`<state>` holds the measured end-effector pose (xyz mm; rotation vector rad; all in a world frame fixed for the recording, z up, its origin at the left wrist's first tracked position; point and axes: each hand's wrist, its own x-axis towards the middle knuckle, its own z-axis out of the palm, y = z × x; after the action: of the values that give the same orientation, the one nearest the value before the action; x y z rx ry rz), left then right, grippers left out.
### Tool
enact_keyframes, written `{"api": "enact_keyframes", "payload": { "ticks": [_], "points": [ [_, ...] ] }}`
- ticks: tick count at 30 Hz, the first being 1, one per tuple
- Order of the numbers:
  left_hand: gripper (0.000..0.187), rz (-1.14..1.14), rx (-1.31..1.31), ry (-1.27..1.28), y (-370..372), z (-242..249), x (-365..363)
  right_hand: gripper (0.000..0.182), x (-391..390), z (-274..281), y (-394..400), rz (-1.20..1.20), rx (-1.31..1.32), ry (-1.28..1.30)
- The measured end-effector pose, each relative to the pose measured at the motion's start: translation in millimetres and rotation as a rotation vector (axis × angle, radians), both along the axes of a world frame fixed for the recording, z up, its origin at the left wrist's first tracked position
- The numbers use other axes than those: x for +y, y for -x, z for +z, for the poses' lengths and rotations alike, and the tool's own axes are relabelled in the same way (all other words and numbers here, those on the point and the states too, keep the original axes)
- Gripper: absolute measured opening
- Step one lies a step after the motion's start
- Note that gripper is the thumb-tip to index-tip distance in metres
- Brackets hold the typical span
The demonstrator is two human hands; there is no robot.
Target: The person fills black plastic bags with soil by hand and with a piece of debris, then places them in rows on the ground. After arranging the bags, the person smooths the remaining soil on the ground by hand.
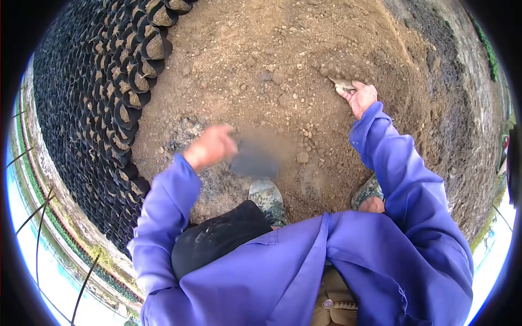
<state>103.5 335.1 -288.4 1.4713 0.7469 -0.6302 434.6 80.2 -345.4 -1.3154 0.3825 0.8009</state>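
My left hand (212,145), smeared by motion, is over the ground at the left centre. Right beside its fingers is a dark, blurred pot-like object (255,158) with a brownish blur above it; whether the hand grips it is unclear. Farther forward on the right, my right hand (361,100) pinches the pale edge of a scoop-like tool (342,85), whose front is largely hidden by loose brown soil (348,69).
Many black pots (117,92), several holding soil, stand in dense rows on the left. Pebbly soil (244,54) spreads ahead. Two camouflage shoes (266,198) are below, and a dark slope (451,98) rises on the right.
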Motion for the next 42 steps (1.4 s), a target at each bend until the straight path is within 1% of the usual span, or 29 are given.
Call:
{"api": "enact_keyframes", "payload": {
  "ticks": [2,4,5,6,8,9,10,11,12,13,14,15,16,17,18,19,22,23,26,27,30,32,34,35,36,38,39,41,42],
  "points": [
    [0.025,0.269,0.157,0.128,18,2,-34,0.016,0,14,6,0.053,-0.023,0.014],
    [0.02,0.614,0.191,0.227,34,-7,-44,0.026,0,18,8,0.095,0.0,0.07],
    [0.018,0.556,0.061,0.055,36,-6,-40,0.035,-2,20,10,0.19,-0.023,-0.01],
    [0.017,0.497,-0.053,-0.136,37,-3,-36,0.035,0,23,15,0.186,0.028,-0.015],
    [0.016,-0.142,-0.512,-0.941,30,7,-19,0.037,13,30,24,0.17,0.109,-0.022],
    [0.012,0.028,-0.49,-0.96,23,5,-14,0.039,23,45,31,0.283,0.066,-0.075],
    [0.01,0.056,-0.49,-0.993,11,14,-10,0.041,35,57,37,0.398,0.026,-0.129],
    [0.009,0.084,-0.483,-1.025,-2,29,-8,0.043,45,57,40,0.418,0.069,-0.248],
    [0.009,0.114,-0.469,-1.055,-10,38,-6,0.04,53,58,41,0.466,0.053,-0.274],
    [0.018,0.135,-0.505,-1.041,-15,28,-1,0.037,62,58,44,0.517,0.043,-0.302],
    [0.022,0.209,-0.72,-1.068,-21,6,4,0.036,75,64,51,0.569,0.033,-0.33],
    [0.019,0.184,-0.779,-1.115,-31,4,6,0.034,90,77,58,0.572,-0.001,-0.31],
    [0.017,0.16,-0.836,-1.16,-40,3,6,0.036,104,91,63,0.637,-0.061,-0.264],
    [0.016,0.117,-0.817,-1.18,-45,1,8,0.038,117,103,68,0.701,-0.122,-0.219],
    [0.015,0.072,-0.798,-1.195,-51,-1,10,0.042,129,108,71,0.76,-0.183,-0.171],
    [0.014,0.027,-0.779,-1.205,-55,-5,10,0.04,136,92,75,0.725,-0.222,-0.22],
    [0.01,-0.099,-0.706,-1.268,-61,-16,13,0.039,161,61,89,0.913,-0.786,0.015],
    [0.008,0.034,-0.652,-1.132,-62,-21,11,0.039,167,61,94,0.994,-0.985,0.257],
    [0.01,-0.127,-0.694,-1.378,-60,-32,13,0.04,173,56,100,0.886,-1.126,0.273],
    [0.01,-0.137,-0.676,-1.363,-61,-32,14,0.04,172,56,101,0.771,-0.992,0.131],
    [0.011,-0.166,-0.586,-1.302,-63,-33,12,0.04,153,67,84,0.536,-0.325,-0.08],
    [0.011,-0.183,-0.481,-1.257,-69,-40,16,0.04,131,75,80,0.514,-0.266,-0.092],
    [0.01,-0.099,-0.518,-1.176,-71,-42,23,0.038,110,70,72,0.503,-0.147,-0.055],
    [0.01,-0.057,-0.536,-1.139,-73,-42,28,0.035,95,62,70,0.517,-0.136,0.012],
    [0.01,0.024,-0.538,-1.125,-77,-40,33,0.033,84,55,68,0.53,-0.128,0.073],
    [0.011,0.18,-0.539,-1.085,-86,-35,39,0.03,67,56,67,0.569,-0.033,0.074],
    [0.011,0.249,-0.572,-1.142,-90,-35,48,0.029,60,57,70,0.587,0.019,0.082],
    [0.014,0.391,-0.645,-1.251,-107,-36,79,0.028,57,62,81,0.498,0.077,0.142],
    [0.021,0.432,-0.643,-1.315,-113,-40,99,0.028,56,63,83,0.451,0.107,0.176]
  ]
}}
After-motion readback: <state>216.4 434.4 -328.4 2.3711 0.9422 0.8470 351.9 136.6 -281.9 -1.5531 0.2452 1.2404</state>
